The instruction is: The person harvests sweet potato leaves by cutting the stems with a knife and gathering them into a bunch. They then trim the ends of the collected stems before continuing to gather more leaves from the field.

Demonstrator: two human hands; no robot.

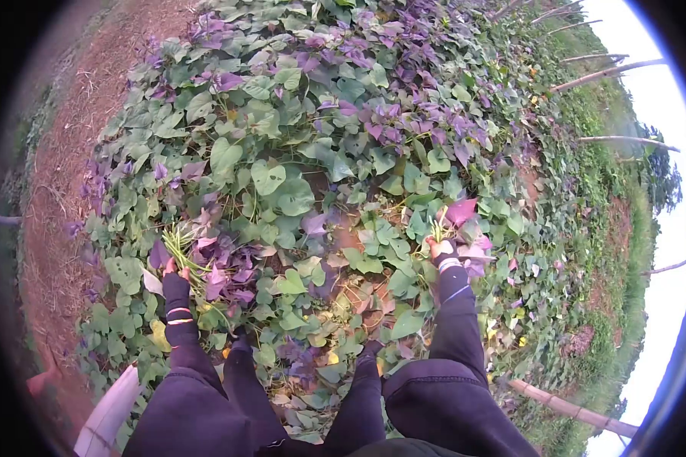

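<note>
My left hand (176, 270) is closed around a bunch of pale green leaf stems (180, 245), with purple leaves (225, 268) hanging off to its right. On the other side, my right hand (440, 249) grips a smaller bunch of purple leaves (460, 212) whose cut-looking stem ends point upward. Both hands are in dark sleeves, and only the fingers show. Between and beyond them spreads a dense bed of heart-shaped green leaves (268, 179), which look like sweet potato vines.
Purple-leaved shoots (404, 126) grow through the far part of the bed. A bare reddish soil path (76, 152) runs along the left. Wooden poles (610, 74) lean in at the right, and a thick pole (572, 407) lies near my right side. My legs (358, 415) stand among the vines.
</note>
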